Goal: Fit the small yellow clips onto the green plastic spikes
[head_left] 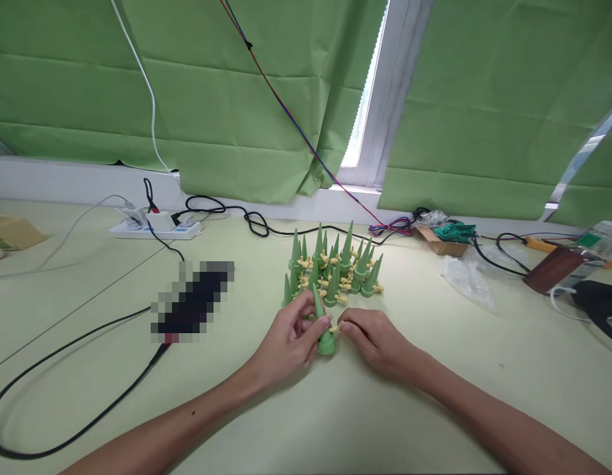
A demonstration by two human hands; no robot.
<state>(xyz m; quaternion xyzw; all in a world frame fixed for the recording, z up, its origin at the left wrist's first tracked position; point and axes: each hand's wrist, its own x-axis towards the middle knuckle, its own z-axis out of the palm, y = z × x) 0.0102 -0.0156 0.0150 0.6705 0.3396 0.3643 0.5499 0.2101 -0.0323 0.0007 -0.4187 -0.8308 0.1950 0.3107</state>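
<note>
My left hand (299, 331) is closed around a green plastic cone-shaped nozzle (327, 343), which leans slightly with its tip up and its wide round base down. A small yellow valve-like side piece (334, 329) sticks out of the cone toward the right. At that yellow piece, the fingertips of my right hand (372, 335) are pinched together; whether they grip it or only touch it is hard to make out. Just beyond my hands, a cluster of similar green cones (332, 287) with yellow side pieces stands upright on the table (266, 409).
To the left lies a pixelated dark device (194, 303) with a black cable looping toward me. A white power strip (157, 227) and black cords run along the wall. On the right are a small cardboard box (442, 242), a clear plastic bag (467, 280) and a reddish-brown bottle (558, 267).
</note>
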